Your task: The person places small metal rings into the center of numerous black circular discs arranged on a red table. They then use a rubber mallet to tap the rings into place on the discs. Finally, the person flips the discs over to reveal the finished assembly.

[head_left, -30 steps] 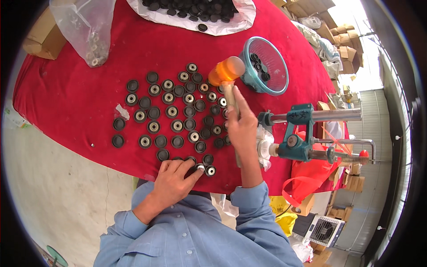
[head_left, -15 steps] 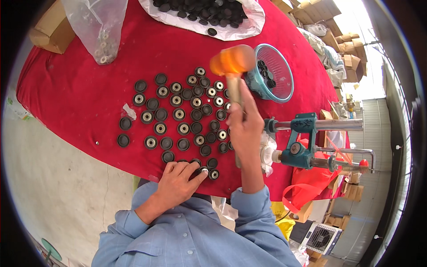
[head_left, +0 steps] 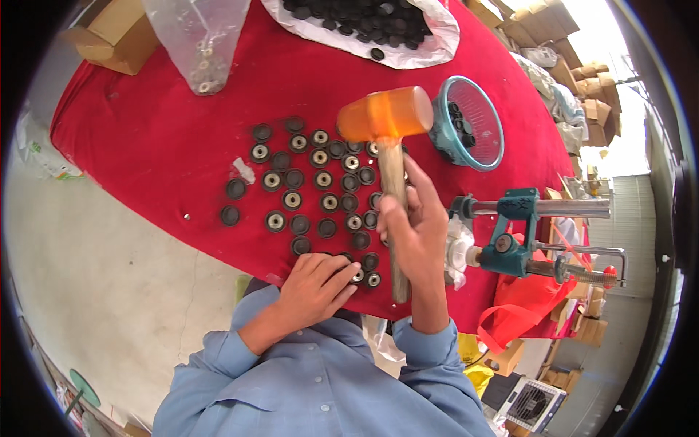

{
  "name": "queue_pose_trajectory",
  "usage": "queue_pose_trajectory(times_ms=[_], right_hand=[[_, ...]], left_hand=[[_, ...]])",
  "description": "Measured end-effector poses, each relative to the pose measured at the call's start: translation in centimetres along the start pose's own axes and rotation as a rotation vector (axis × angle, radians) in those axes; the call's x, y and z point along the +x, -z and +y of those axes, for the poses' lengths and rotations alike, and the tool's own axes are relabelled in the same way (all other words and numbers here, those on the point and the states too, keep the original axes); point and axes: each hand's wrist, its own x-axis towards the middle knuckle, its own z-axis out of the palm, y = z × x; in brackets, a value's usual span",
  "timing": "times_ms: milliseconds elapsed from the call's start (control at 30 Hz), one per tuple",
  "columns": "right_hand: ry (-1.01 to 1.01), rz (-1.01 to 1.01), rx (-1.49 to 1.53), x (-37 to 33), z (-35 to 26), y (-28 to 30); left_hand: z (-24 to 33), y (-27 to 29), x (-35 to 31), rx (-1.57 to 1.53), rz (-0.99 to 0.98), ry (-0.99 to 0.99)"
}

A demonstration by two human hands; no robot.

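Note:
My right hand [head_left: 419, 229] grips the wooden handle of a mallet [head_left: 384, 114] with an orange, see-through head, raised over the table. At the table's near edge my left hand [head_left: 314, 290] rests palm down, its fingers stretched over black round discs and partly covering them. Just right of those fingertips sits a black disc with a metal bearing [head_left: 373, 280] in its middle. Rows of similar black discs [head_left: 326, 228] lie beyond, some with a shiny metal ring in the centre, others plain black.
A blue plastic basket [head_left: 499, 138] with black discs stands at the right, above a green hand press [head_left: 507, 240]. A white sack [head_left: 444, 44] of black discs lies at the far side. A clear bag [head_left: 207, 44] of small metal parts and a cardboard box [head_left: 120, 36] are far left.
The view has shifted, moving the scene rightward. The mallet has moved left relative to the basket, its head now more level. My left fingers have drawn back slightly from a bearing.

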Motion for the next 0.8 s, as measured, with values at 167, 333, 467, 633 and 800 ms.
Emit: queue_pose_trajectory(times_ms=[167,333,467,633,800], right_hand=[[0.141,-0.188,0.017,-3.5,-0.9,-4.9],[0.268,-0.286,0.271,-4.7,-0.4,-12.4],[0.466,-0.221,0.022,-6.0,-0.1,-12.0],[0.381,0.133,-0.298,-6.7,3.0,-0.8],[0.233,0.236,-0.503,-10.1,7.8,5.1]], left_hand=[[1.2,2.0,-1.3,-0.655,0.130,0.426],[3.8,5.5,-2.4,-0.455,0.413,0.588],[1.5,9.8,-3.9,-0.300,0.502,0.669],[-6.9,19.0,-4.8,-0.146,0.532,0.823],[-16.1,25.4,-2.1,0.132,0.514,0.882]])
